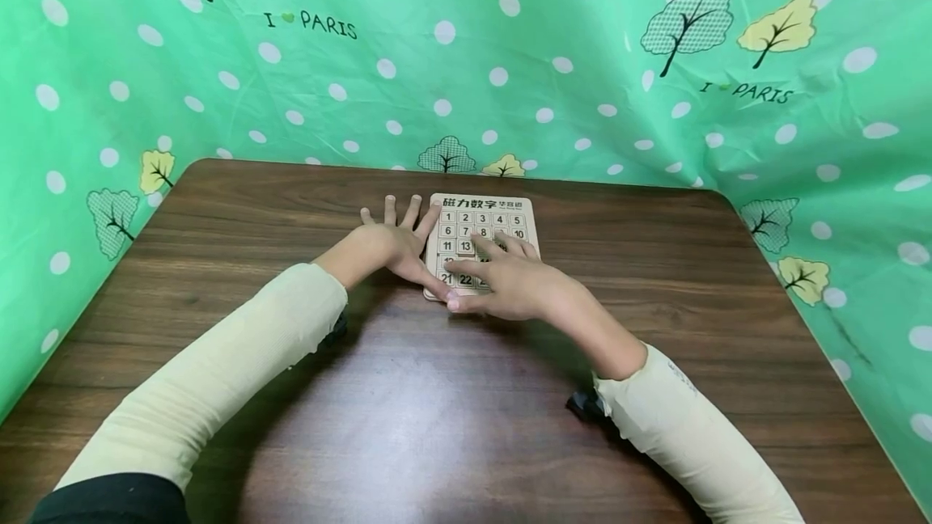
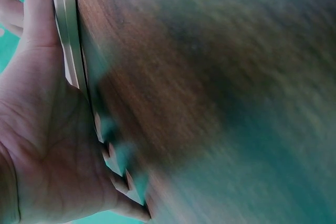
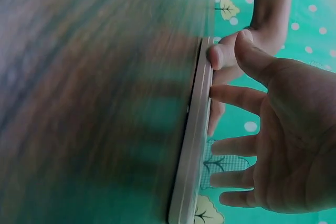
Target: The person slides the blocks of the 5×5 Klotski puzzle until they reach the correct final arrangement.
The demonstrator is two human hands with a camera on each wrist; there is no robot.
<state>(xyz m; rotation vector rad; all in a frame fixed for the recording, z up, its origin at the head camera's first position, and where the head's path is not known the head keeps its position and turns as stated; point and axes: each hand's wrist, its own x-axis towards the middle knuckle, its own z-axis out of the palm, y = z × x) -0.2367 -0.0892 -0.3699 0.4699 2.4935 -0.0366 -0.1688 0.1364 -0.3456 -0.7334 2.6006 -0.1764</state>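
A wooden number-slide puzzle (image 1: 480,203) lies flat on the table, with rows of numbered square tiles under a printed heading. My left hand (image 1: 396,247) is at its left side, fingers spread, with the index finger along the upper left edge and the thumb by the lower left corner. Over the tiles is my right hand (image 1: 520,285); in the right wrist view its index fingertip touches the puzzle's face while the other fingers are held off it. The two thumb tips meet near the bottom edge. Several tiles on the right are hidden under the right hand.
The dark wood table (image 1: 393,427) extends around the puzzle. Behind it and at both sides hangs a green dotted curtain (image 1: 451,63) with printed trees. Pale sleeves (image 1: 240,354) cover both forearms, and a dark strap piece (image 1: 585,405) shows under the right wrist.
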